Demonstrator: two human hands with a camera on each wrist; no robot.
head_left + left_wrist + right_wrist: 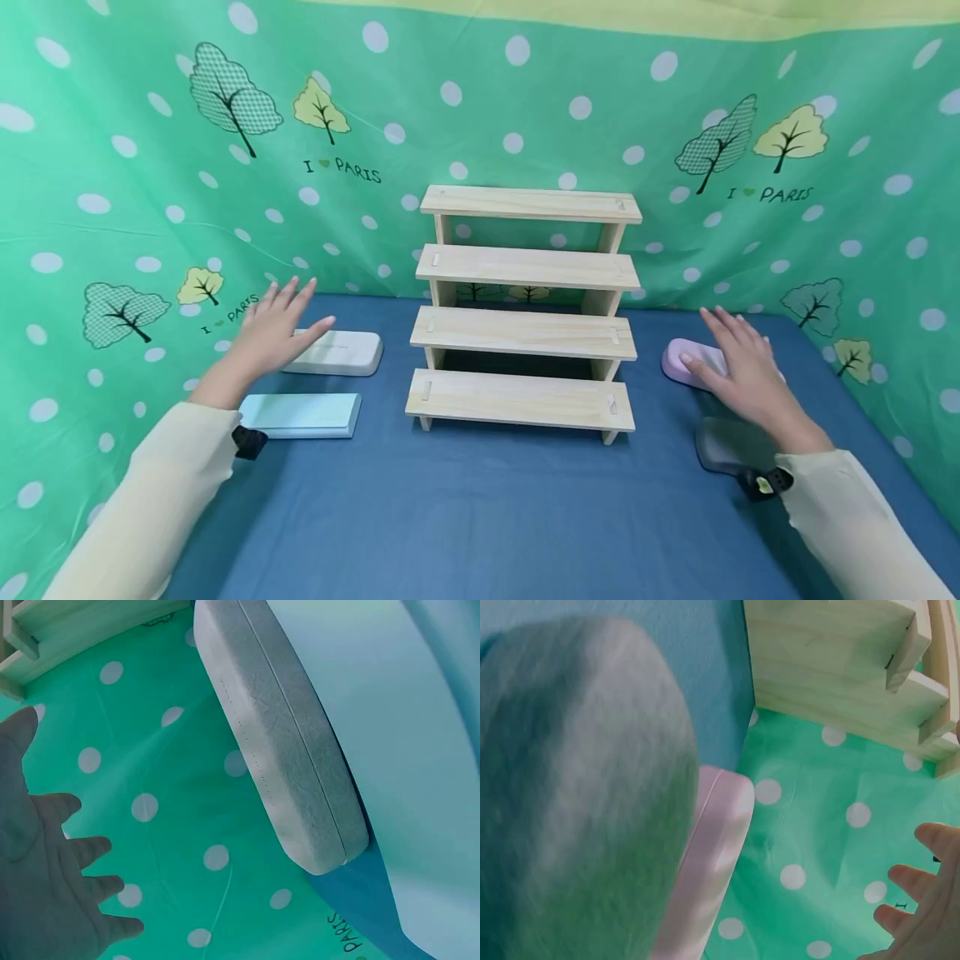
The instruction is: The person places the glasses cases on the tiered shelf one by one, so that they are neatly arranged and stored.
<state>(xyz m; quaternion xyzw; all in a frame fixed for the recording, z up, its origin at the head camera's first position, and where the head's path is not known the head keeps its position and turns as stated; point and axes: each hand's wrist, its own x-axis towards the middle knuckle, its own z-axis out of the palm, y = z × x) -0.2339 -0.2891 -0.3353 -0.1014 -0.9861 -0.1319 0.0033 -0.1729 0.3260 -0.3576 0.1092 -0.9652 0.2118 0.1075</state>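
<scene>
My left hand [273, 329] hovers with spread fingers over the left side of the table, nearest a white glasses case [337, 353]. In front of that lies a light blue, flat-topped case [303, 415], which fills the right of the left wrist view. My right hand [742, 371] is held with extended fingers above a lilac glasses case [693, 362], covering part of it. A dark grey-green case [731, 444] lies nearer me, partly under the right wrist; it looms large in the right wrist view. Both hands hold nothing.
A four-step wooden display rack [522, 333] stands mid-table between the two pairs of cases. Blue cloth [450, 517] covers the table. A green dotted curtain [517, 100] hangs behind and along both sides.
</scene>
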